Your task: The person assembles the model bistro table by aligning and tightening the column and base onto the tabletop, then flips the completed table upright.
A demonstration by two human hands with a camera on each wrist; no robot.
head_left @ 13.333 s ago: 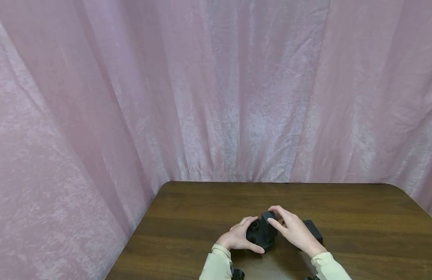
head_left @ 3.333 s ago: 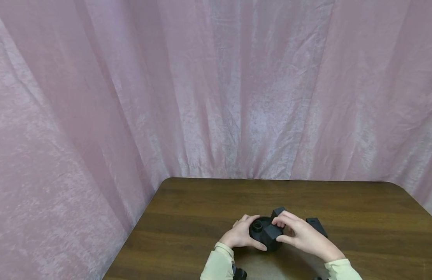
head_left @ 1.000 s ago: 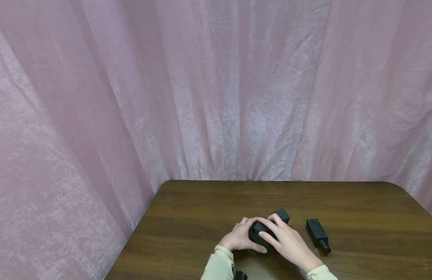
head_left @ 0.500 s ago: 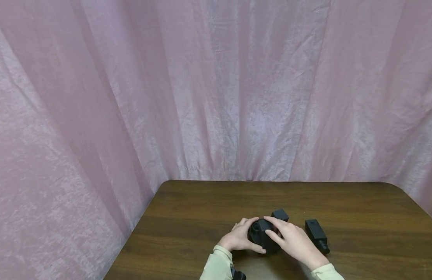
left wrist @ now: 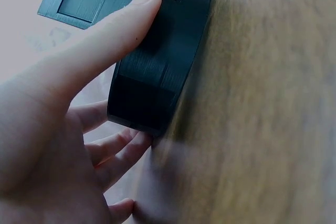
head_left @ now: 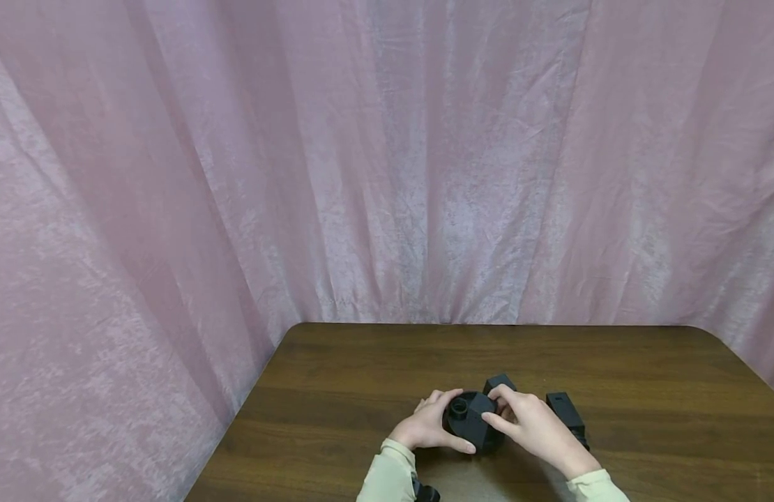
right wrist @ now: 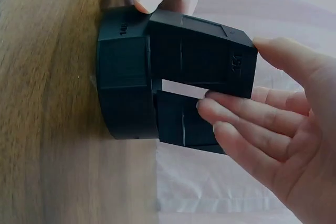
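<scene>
1. Hanging behind everything, the pink curtain runs past the top and both sides.
2. The brown table is cut off at the bottom.
3. The left hand grips the side of the round black base; from above, some fingertips are hidden.
4. The right hand pinches the black block marked 151.
5. The round black base is between the 2 hands, down at the table. Its mark is hard to read.
6. The loose black piece lies to the right; the right wrist hides some of its near end.
7. The other block stands on the base, partly covered by right-hand fingers.
</scene>
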